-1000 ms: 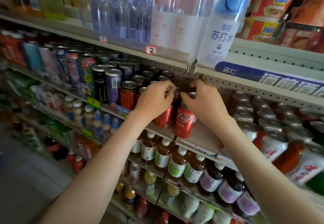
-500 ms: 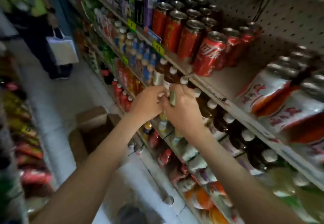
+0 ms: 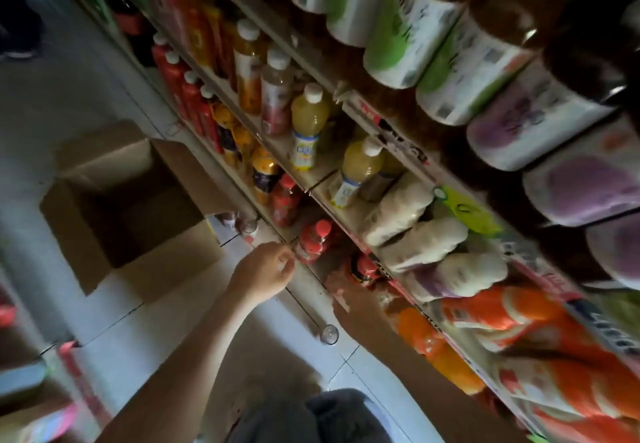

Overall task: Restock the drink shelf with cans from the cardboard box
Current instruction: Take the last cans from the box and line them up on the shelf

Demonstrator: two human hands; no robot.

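The brown cardboard box (image 3: 131, 207) stands open on the pale tiled floor at the left, and its inside looks dark with no cans showing. A few can tops (image 3: 244, 224) sit on the floor between the box and the shelf foot. My left hand (image 3: 266, 274) hangs low beside the bottom shelf edge, right of the box, fingers loosely curled and holding nothing. My right hand (image 3: 348, 302) is in deep shadow against the lowest shelf front, and its fingers are hard to make out. The can shelf is out of view above.
Shelves of bottled drinks (image 3: 308, 130) run diagonally along the right, with red bottles (image 3: 313, 240) at the bottom and orange packs (image 3: 519, 331) lower right. A small round clear object (image 3: 329, 334) lies on the floor. My dark-clothed knee (image 3: 311, 415) is at the bottom.
My view has swung down from the can shelf to the floor and the box. Both hands have dropped from the bottle shelf to the bottom shelf and moved apart.
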